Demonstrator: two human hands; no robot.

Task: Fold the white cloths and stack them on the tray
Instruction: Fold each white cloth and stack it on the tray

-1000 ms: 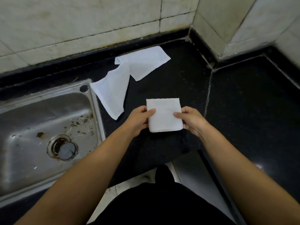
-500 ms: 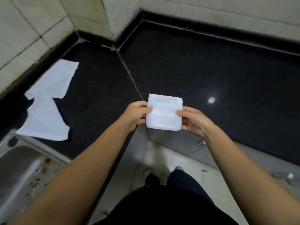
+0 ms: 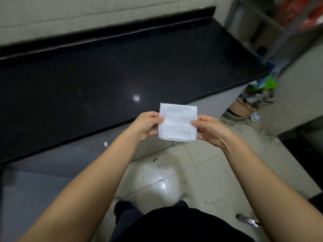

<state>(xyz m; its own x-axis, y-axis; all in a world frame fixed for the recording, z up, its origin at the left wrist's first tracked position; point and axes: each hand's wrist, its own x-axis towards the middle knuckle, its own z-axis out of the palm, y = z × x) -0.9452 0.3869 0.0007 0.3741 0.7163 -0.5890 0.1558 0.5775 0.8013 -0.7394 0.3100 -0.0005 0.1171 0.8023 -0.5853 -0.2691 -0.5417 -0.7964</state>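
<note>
My left hand (image 3: 148,125) and right hand (image 3: 208,129) pinch the folded cloth (image 3: 177,124) by opposite edges. I should keep both grips level so the folds hold; no tray is visible.

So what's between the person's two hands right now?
In the head view, a folded white cloth spans the gap. The left hand pinches its left edge, the right hand pinches its right edge, and it hangs in the air over the counter's front edge.
</note>
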